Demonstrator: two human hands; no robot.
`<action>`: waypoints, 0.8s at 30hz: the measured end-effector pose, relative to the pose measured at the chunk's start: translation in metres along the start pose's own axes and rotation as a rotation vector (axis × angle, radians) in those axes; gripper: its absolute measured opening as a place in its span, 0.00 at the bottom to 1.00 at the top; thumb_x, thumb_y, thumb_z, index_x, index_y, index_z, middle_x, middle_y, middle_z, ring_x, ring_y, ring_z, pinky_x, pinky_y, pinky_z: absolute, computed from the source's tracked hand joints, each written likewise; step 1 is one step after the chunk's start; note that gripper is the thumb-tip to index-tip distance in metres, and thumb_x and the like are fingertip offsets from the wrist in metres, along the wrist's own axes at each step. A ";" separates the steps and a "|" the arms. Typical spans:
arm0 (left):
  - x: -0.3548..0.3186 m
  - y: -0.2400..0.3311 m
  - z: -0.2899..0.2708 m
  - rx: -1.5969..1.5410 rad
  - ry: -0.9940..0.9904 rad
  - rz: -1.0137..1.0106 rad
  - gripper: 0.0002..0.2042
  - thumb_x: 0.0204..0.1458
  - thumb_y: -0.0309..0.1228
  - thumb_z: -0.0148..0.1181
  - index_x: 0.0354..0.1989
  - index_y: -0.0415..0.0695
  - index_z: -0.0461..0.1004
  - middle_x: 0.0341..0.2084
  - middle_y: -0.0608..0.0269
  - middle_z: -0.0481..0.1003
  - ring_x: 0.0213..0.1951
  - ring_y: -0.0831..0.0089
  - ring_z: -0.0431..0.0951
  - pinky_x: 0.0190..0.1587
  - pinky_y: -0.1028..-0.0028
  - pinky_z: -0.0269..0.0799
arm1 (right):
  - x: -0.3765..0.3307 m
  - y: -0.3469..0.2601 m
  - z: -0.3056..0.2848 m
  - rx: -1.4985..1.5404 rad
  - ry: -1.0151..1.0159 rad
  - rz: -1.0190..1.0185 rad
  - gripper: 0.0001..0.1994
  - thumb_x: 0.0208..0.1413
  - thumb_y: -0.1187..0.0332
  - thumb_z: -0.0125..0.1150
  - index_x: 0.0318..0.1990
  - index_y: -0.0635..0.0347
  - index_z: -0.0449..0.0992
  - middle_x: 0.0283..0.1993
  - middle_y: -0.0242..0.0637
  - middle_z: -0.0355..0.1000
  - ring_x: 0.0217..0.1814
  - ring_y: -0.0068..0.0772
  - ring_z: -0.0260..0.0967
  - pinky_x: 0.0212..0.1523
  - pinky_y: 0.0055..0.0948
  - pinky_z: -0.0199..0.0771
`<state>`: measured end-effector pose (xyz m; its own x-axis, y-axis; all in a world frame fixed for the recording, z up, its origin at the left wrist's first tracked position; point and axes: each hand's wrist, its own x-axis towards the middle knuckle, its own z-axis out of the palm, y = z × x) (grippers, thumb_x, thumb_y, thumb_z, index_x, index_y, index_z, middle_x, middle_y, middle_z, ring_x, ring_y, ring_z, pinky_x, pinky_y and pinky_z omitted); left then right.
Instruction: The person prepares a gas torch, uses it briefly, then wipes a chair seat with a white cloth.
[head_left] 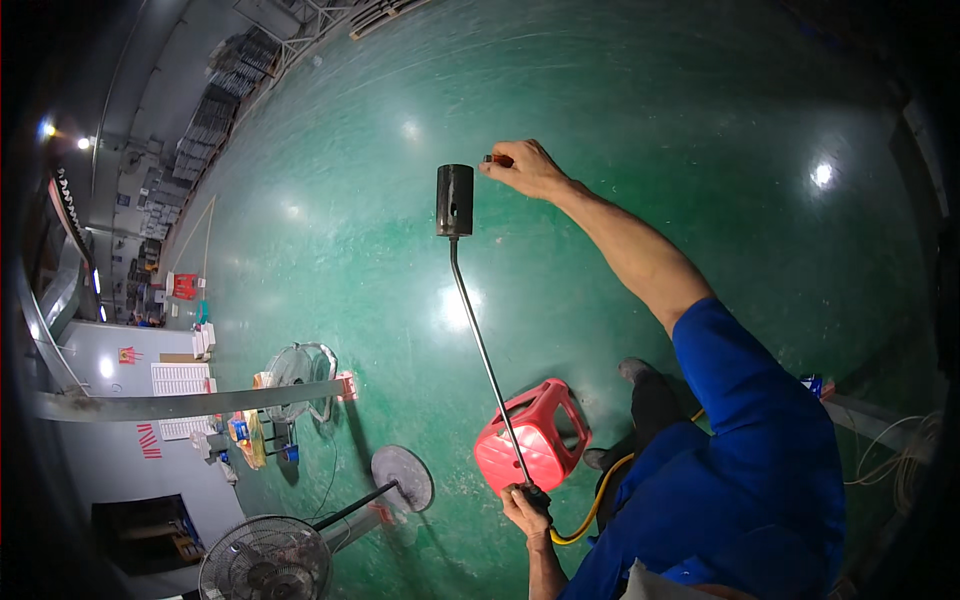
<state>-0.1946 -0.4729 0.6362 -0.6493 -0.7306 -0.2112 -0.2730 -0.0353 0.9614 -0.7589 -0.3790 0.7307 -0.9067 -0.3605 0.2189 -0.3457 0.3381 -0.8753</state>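
Note:
My left hand [526,512] is wrapped round the black handle of a gas torch [481,340]. A long thin metal tube runs from the handle, bends near its far end and carries a dark cylindrical burner head [455,200] with a hole in its side. A yellow hose [604,488] leaves the handle end and passes beside my leg. At full reach, my right hand [530,170] pinches a small reddish lighter [497,160] with a dark end. Its tip is just to the right of the burner head, apart from it. No flame is visible.
A red plastic stool [515,452] stands under the torch tube, close to my feet. At the lower left are a pedestal fan [265,565], a round grey base [403,478] and a second fan [300,375]. A metal beam [190,404] crosses the left side. Stacked goods [205,130] line the far left.

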 end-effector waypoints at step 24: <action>-0.005 -0.014 -0.002 -0.038 -0.029 -0.023 0.17 0.62 0.45 0.45 0.36 0.41 0.64 0.19 0.63 0.68 0.15 0.77 0.66 0.17 0.76 0.67 | -0.147 0.122 0.041 0.161 -0.070 0.483 0.26 0.51 0.45 0.61 0.22 0.64 0.70 0.21 0.34 0.65 0.26 0.27 0.61 0.29 0.34 0.63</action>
<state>-0.1861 -0.4704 0.6238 -0.6639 -0.7091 -0.2377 -0.2614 -0.0778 0.9621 -0.6576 -0.3205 0.5737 -0.9335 -0.2556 -0.2514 0.1552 0.3440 -0.9261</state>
